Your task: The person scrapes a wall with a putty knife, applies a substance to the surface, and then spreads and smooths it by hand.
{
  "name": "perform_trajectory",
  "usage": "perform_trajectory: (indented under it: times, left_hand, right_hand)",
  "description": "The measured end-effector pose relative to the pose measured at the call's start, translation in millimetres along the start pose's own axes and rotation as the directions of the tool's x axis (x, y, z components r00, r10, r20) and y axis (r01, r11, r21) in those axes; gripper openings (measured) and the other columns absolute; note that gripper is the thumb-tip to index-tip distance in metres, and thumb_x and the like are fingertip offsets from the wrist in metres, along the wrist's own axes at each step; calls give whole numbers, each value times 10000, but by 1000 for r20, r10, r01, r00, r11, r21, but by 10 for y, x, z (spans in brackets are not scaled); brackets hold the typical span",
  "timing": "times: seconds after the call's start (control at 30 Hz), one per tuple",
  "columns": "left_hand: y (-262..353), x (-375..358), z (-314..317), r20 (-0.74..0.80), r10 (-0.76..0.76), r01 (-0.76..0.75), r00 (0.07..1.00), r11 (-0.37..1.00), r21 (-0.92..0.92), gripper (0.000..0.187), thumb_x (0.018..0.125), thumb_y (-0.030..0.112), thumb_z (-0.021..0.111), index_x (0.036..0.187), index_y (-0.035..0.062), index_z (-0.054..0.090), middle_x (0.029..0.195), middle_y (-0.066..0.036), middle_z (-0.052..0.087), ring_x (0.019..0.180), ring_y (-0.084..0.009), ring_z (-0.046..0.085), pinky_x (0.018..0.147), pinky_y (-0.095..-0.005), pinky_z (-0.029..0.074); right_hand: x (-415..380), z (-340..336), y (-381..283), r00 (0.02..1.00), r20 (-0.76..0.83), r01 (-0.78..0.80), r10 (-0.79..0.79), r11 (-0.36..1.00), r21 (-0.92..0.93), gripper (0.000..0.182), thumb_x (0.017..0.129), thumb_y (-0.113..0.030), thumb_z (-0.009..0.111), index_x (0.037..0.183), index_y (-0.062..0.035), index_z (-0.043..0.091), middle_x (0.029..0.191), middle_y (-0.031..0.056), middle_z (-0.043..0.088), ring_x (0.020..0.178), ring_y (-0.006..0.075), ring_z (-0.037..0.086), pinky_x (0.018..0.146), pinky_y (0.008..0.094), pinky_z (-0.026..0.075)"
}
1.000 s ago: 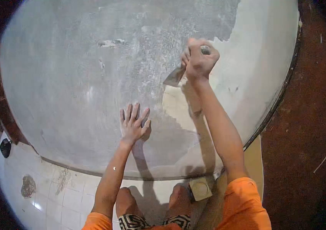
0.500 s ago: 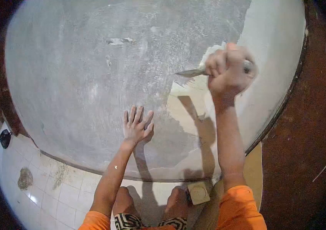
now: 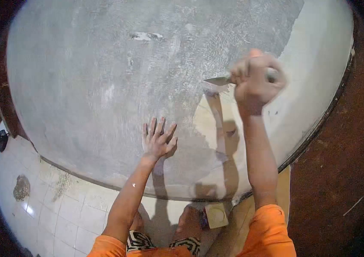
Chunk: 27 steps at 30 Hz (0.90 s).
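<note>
My left hand [image 3: 159, 139] lies flat with spread fingers against the grey wall surface [image 3: 87, 111]. My right hand [image 3: 257, 81], slightly blurred, is wrapped round the handle of a scraper [image 3: 217, 81]. The metal blade points left, near the ragged edge between the grey layer and a bare cream patch [image 3: 207, 122]. Its handle is mostly hidden inside my fist. A shadow of the right arm and tool falls across the cream patch.
A dark border runs along the wall's curved-looking lower edge. Below are white floor tiles [image 3: 68, 218] with a brownish clump [image 3: 21, 188] and scattered debris. A pale square block [image 3: 216, 215] sits by my leg. Left of it all lies a black object [image 3: 2, 140].
The view has shifted slightly, so the wall appears farther right. The scraper has come nearer its shadow on the wall. My left hand stays flat on the wall.
</note>
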<state>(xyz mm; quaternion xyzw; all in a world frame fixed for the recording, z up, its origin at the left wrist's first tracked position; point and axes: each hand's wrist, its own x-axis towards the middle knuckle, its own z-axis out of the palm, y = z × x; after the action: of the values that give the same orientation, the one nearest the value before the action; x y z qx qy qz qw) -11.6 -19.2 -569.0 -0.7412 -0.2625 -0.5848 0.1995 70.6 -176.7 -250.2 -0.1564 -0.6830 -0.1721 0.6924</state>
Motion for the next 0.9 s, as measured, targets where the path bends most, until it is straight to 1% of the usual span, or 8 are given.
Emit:
perform_trajectory:
  times: [0.13, 0.27, 0.4, 0.5, 0.6, 0.73, 0.77, 0.9]
  left_hand:
    - [6, -2, 4, 12, -29, 29, 1000, 1000, -1, 532, 862, 526, 577, 1372, 382, 536, 1529, -61, 357, 1422, -326, 292, 1135, -593, 189]
    - [-6, 15, 1, 11, -16, 16, 1000, 999, -30, 593, 802, 508, 650, 1362, 339, 553, 1521, -93, 361, 1431, -360, 268, 1122, -623, 198]
    - [14, 34, -14, -8, -8, 8, 1000, 1000, 6, 555, 840, 509, 602, 1370, 358, 542, 1536, -76, 345, 1432, -343, 271, 1136, -603, 180]
    - [17, -27, -53, 20, -13, 13, 1000, 1000, -11, 539, 862, 511, 566, 1383, 377, 522, 1539, -63, 340, 1429, -331, 276, 1140, -605, 169]
    - [24, 14, -61, 41, -23, 24, 999, 999, -40, 564, 850, 504, 594, 1389, 357, 519, 1548, -76, 322, 1439, -345, 252, 1140, -609, 163]
    - [15, 23, -111, 48, -15, 16, 999, 999, -29, 565, 852, 503, 606, 1389, 347, 523, 1563, -88, 296, 1458, -351, 213, 1145, -613, 152]
    - [30, -22, -138, 60, -18, 20, 998, 999, -36, 565, 852, 503, 606, 1389, 347, 523, 1563, -88, 296, 1458, -351, 213, 1145, -613, 152]
    - [-15, -55, -43, 62, -16, 17, 998, 1000, -25, 564, 860, 509, 590, 1399, 365, 504, 1568, -92, 287, 1467, -351, 193, 1142, -622, 138]
  right_hand:
    - [88, 106, -138, 994, -111, 22, 0, 980, 197, 198, 928, -12, 533, 740, -55, 490, 568, -22, 353, 461, 75, 347, 386, 258, 298]
    - [-135, 90, 133, 990, -105, -111, 93, 977, -183, 234, 909, 11, 547, 706, -66, 460, 568, -7, 394, 466, 80, 384, 406, 267, 325]
    - [55, 49, -127, 1000, 14, -17, 14, 982, 186, 243, 920, -13, 570, 706, -61, 464, 587, 20, 445, 467, 105, 421, 413, 278, 359]
    - [-371, -14, 319, 938, -139, -333, 318, 937, -101, 240, 915, 29, 536, 709, -75, 470, 580, 24, 439, 453, 114, 407, 404, 261, 361]
    - [-386, -80, 93, 999, -2, -51, 51, 994, -101, 248, 922, 25, 506, 703, -82, 460, 561, 12, 420, 435, 107, 389, 396, 258, 354]
    - [-154, 30, -363, 967, -146, -129, 208, 898, 421, 277, 935, 11, 476, 693, -93, 390, 544, 13, 372, 447, 81, 362, 392, 249, 276]
    - [-302, -52, -67, 977, -135, -154, 167, 983, 101, 283, 931, 11, 494, 692, -97, 388, 542, 6, 364, 448, 80, 352, 392, 252, 270]
    - [-270, 2, -165, 996, -30, -89, 88, 996, -27, 282, 919, 14, 536, 694, -79, 394, 542, -10, 344, 456, 80, 338, 401, 264, 285]
